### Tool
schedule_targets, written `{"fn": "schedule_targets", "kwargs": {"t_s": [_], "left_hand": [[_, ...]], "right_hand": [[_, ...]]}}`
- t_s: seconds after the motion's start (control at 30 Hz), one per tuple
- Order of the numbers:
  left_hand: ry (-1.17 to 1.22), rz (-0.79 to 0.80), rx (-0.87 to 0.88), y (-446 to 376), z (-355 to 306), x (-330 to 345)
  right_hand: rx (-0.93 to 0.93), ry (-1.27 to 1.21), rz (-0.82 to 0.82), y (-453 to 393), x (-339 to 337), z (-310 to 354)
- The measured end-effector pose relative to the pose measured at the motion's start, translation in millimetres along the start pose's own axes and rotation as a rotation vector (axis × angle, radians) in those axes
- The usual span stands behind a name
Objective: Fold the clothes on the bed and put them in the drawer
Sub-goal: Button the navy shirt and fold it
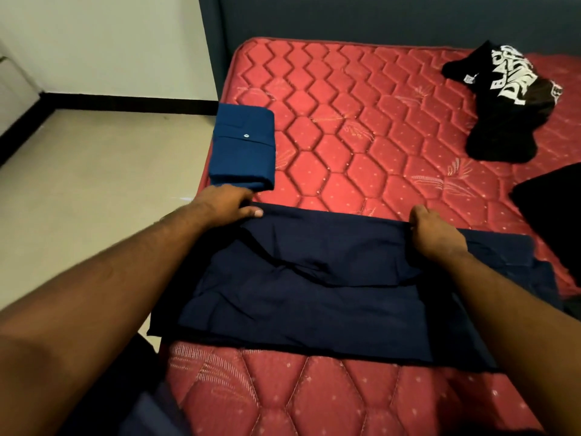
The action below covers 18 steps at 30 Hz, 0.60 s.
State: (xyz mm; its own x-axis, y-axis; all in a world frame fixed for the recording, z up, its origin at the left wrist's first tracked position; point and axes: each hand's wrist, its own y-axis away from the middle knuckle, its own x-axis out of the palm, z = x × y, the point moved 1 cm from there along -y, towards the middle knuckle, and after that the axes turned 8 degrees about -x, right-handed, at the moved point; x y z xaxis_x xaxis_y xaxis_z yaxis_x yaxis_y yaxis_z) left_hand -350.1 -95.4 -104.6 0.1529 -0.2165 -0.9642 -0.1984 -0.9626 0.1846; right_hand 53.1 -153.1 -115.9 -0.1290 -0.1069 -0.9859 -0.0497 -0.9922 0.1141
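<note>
Navy cloth (330,297) lies flat across the near mattress (361,130). Left hand (224,202) pinches its far left corner; right hand (435,231) grips the far edge, fingertips hidden. Folded blue shirt (243,146) sits far left; black tee (503,102) far right, partly crumpled.

Two bare hands (226,201) (435,234), four dark cloth garments (330,287) (243,146) (503,102) (553,215) and one red quilted mattress (361,127) are being counted.
</note>
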Motion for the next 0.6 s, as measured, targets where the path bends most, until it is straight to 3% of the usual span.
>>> {"fn": "schedule_targets", "kwargs": {"t_s": [0.07, 0.27, 0.37, 0.43, 0.47, 0.5, 0.53, 0.6], "left_hand": [[0.029, 0.046, -0.047, 2.1, 12.5, 2.9], [0.124, -0.133, -0.218, 10.8, 26.5, 4.7], [-0.006, -0.456, -0.158, 17.7, 24.3, 0.1], [0.021, -0.693, 0.018, 27.9, 2.4, 0.6], [0.052, -0.736, 0.152, 33.1, -16.7, 3.6], [0.065, -0.687, 0.265, 38.6, -39.2, 9.9], [0.068, -0.528, 0.31, 42.4, -60.7, 20.4], [0.063, -0.131, 0.201, 46.8, -83.8, 44.6]], "right_hand": [[-0.011, 0.03, 0.01, 4.4, 5.7, -0.9], [-0.003, 0.062, -0.137, 12.2, 15.8, 2.9], [-0.075, 0.033, -0.289, 21.3, 16.1, 18.7], [-0.245, -0.038, -0.349, 30.8, 21.5, 39.2], [-0.327, -0.096, -0.35, 34.5, 25.3, 50.7], [-0.377, -0.165, -0.306, 36.7, 28.5, 63.2], [-0.389, -0.227, -0.222, 38.2, 33.5, 73.6], [-0.373, -0.195, -0.028, 39.6, 44.9, 82.9]]}}
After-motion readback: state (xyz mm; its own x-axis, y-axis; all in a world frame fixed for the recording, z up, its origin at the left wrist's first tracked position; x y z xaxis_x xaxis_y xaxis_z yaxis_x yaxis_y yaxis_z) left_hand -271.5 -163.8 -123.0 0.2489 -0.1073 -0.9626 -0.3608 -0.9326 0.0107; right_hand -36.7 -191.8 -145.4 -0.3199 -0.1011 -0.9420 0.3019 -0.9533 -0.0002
